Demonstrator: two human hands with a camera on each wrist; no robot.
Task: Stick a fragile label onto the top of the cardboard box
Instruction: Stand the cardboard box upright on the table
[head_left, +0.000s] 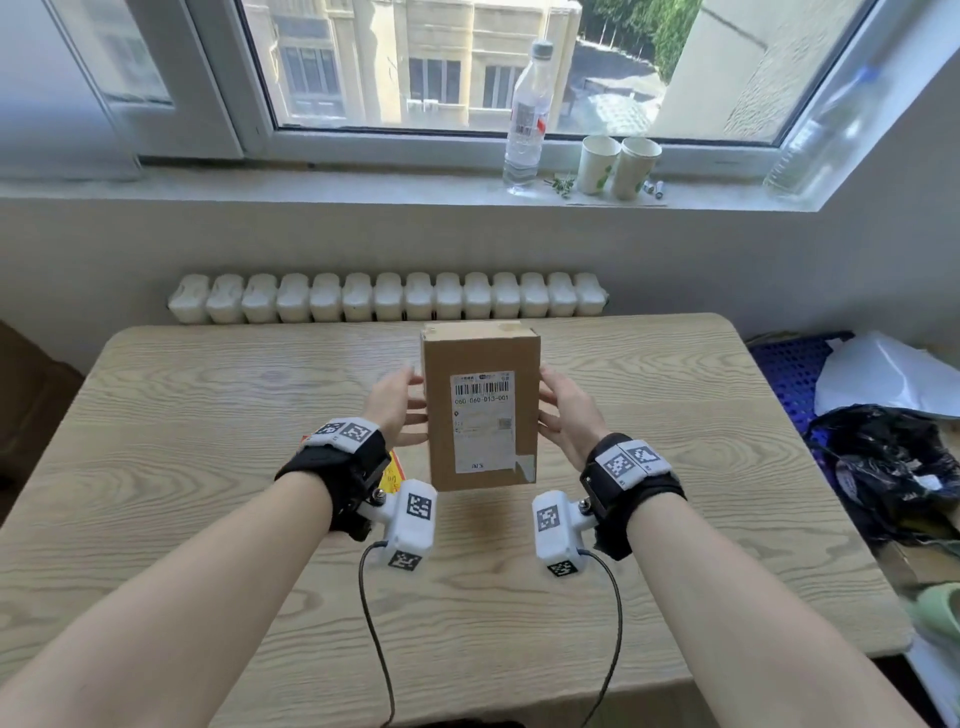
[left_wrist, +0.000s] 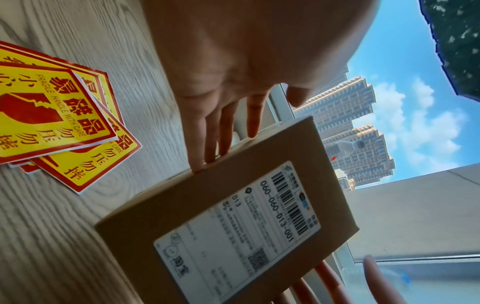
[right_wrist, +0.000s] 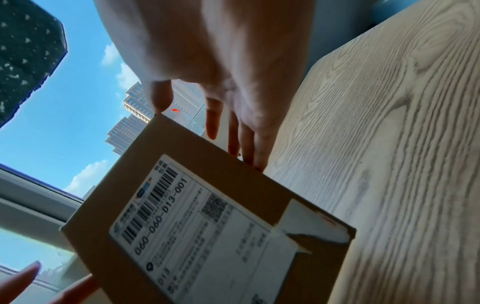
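1. The stack of fragile labels (head_left: 390, 475) is mostly hidden behind the left wrist strap from overhead; only a yellow corner peeks out. On the left wrist view the stack (left_wrist: 59, 115) runs off the left edge.
2. The small print on the shipping label (head_left: 482, 421) is too fine to read below the barcode number.
3. The cardboard box (right_wrist: 207, 216) is cut off at the bottom edge, its underside hidden.
4. Both forearms leave the frame at the bottom.

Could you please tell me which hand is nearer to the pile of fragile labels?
Left. The left hand is just beyond the fragile labels; the right hand is across the cardboard box.
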